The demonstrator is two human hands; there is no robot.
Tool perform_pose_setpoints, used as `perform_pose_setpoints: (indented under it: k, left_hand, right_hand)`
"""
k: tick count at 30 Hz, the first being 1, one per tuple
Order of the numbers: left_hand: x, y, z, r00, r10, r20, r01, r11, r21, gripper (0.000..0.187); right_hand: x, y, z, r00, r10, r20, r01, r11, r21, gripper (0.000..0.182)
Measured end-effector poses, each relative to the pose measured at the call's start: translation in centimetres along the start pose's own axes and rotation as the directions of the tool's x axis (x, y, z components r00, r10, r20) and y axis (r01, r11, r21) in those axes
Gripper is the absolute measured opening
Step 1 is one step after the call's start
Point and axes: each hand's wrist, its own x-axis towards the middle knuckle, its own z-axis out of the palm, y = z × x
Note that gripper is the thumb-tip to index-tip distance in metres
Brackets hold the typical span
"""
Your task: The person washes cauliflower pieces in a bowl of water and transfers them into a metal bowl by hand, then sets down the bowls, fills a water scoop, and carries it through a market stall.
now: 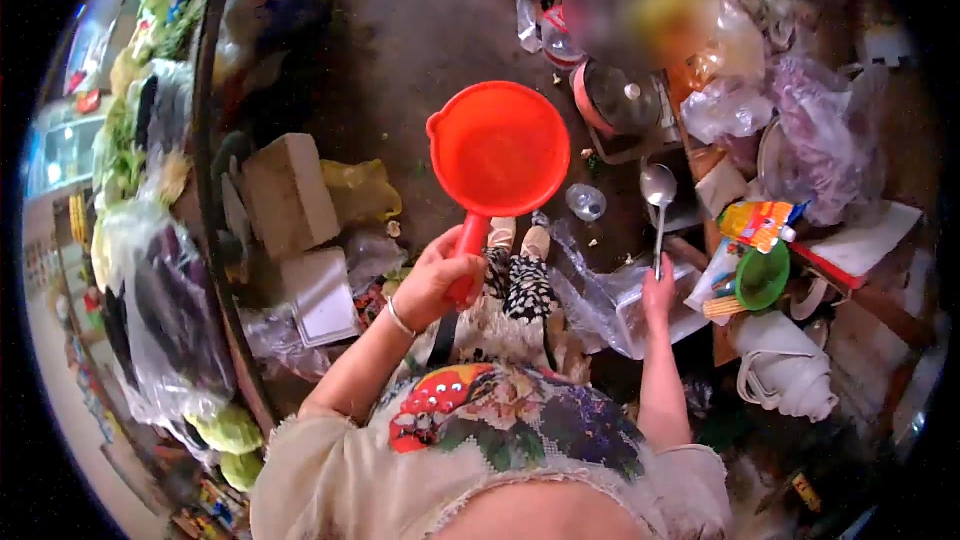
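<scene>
Left hand (432,285) grip low on red ladle (497,150) handle, bowl above

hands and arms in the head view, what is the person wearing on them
Both arms are bare from hand to shoulder. The left hand has a thin silver-looking bangle at the wrist. The right hand shows no jewellery. Cream frayed-edge short sleeves cover the shoulders only.

Glass-lidded pot (622,97) on the ground, small clear glass (585,202), green plastic bowl (762,277), yellow snack packet (757,222), white box (322,293), crumpled purple plastic bags (825,135), leafy vegetables (125,135).
</scene>
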Motion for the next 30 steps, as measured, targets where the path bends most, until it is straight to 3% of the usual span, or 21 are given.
perform_pose_setpoints:
  k: [1, 3, 7, 9, 13, 15, 19, 22, 27, 30]
  left_hand:
    - [-0.8, 0.5, 0.2, 1.000, 0.025, -0.004, -0.025, 1.000, -0.009, 0.047]
    - [-3.2, 1.7, 0.7, 0.998, 0.064, -0.008, -0.064, 0.998, -0.014, 0.047]
    - [-5.5, 2.4, -0.3, 0.993, 0.117, 0.008, -0.116, 0.991, -0.067, 0.045]
    - [-6.9, 3.6, 0.0, 0.985, 0.173, -0.011, -0.173, 0.980, -0.099, 0.033]
    - [-7.9, 5.3, -1.5, 0.969, 0.247, -0.022, -0.247, 0.959, -0.139, 0.036]
    - [-8.3, 6.7, -2.1, 0.955, 0.296, -0.019, -0.295, 0.938, -0.181, 0.040]
    - [-7.5, 9.8, -4.5, 0.942, 0.333, -0.044, -0.334, 0.920, -0.203, 0.040]
    - [-5.8, 13.4, -6.7, 0.933, 0.351, -0.078, -0.359, 0.905, -0.227, 0.038]
    - [-2.1, 21.4, -11.1, 0.932, 0.356, -0.064, -0.360, 0.894, -0.267, 0.038]
    - [-0.4, 27.6, -13.7, 0.938, 0.339, -0.074, -0.346, 0.894, -0.284, 0.038]
  right_hand:
    - [-1.2, -2.9, -0.5, 0.996, 0.074, 0.058, -0.084, 0.977, 0.194, 0.045]
    - [-4.0, -10.0, -2.5, 0.967, 0.109, 0.231, -0.198, 0.890, 0.410, 0.039]
    - [-5.9, -16.7, -4.5, 0.922, -0.027, 0.386, -0.169, 0.869, 0.465, 0.029]
    - [-6.9, -20.3, -4.8, 0.946, -0.076, 0.314, -0.087, 0.876, 0.474, 0.033]
    - [-7.0, -24.2, -4.1, 0.918, -0.367, 0.148, 0.248, 0.824, 0.509, 0.040]
    - [-7.8, -28.5, -4.1, 0.915, -0.383, 0.124, 0.265, 0.806, 0.529, 0.037]
    - [-3.9, -34.3, -1.1, 0.857, -0.339, 0.388, 0.122, 0.865, 0.486, 0.017]
    - [0.5, -38.0, 2.5, 0.842, -0.351, 0.409, 0.144, 0.878, 0.456, 0.009]
    - [6.8, -42.2, 9.0, 0.881, -0.379, 0.283, 0.326, 0.920, 0.219, 0.008]
    - [11.9, -40.2, 13.1, 0.865, -0.447, 0.228, 0.438, 0.894, 0.091, 0.006]
